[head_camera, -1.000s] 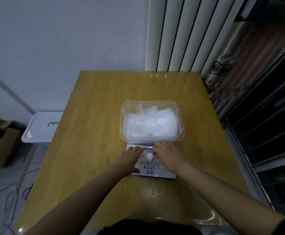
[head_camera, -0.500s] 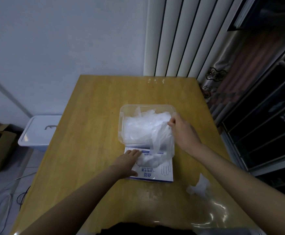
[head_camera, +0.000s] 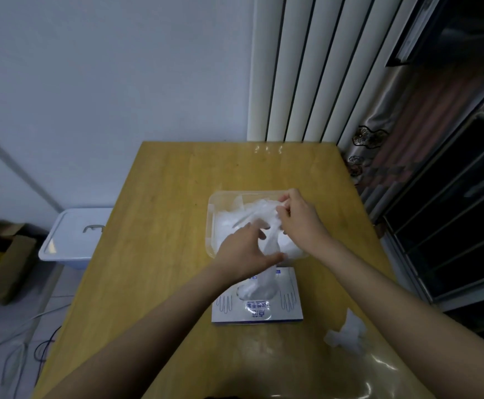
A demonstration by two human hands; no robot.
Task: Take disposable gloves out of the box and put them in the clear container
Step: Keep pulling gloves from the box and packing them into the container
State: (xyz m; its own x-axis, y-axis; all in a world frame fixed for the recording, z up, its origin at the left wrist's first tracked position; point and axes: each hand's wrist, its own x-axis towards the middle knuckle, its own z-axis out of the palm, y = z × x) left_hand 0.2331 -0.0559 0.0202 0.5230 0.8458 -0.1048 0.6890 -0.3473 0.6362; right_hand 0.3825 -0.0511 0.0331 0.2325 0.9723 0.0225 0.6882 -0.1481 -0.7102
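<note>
Head view. Observed across the middle of the frame a wooden table (head_camera: 160,254), yellow-brown and smooth, with faint grain and a glossy sheen along the lower edge. Recorded at centre a clear container (head_camera: 212,226), rectangular with rounded corners, of thin rigid plastic, filled with a pile of gloves (head_camera: 226,226) in thin, crinkled, translucent white film. Noted just below it, lying flat on the table, the box (head_camera: 289,306): cardboard, white with blue edging and printed glove outlines, with an oval opening on top packed with film. Found a single glove (head_camera: 265,279) drawn out as a long limp strip, lower end at the box opening, upper part rising over the container's near rim. Noted the right hand (head_camera: 298,220) above the container's right part, fingers and thumb curled and pinching the strip's upper end. Noted the left hand (head_camera: 243,254) over the container's near rim, thumb and fingers spread in a wide C with the strip passing through the gap; no firm clamp evident. Logged at lower right a loose glove (head_camera: 347,335), crumpled, on the table well apart from the box. Logged at left, on the floor, a white lidded bin (head_camera: 73,240) with a grey handle, near a brown carton (head_camera: 1,266). Logged at upper right white ribbed vertical panels (head_camera: 307,67) and a patterned curtain (head_camera: 393,125).
</note>
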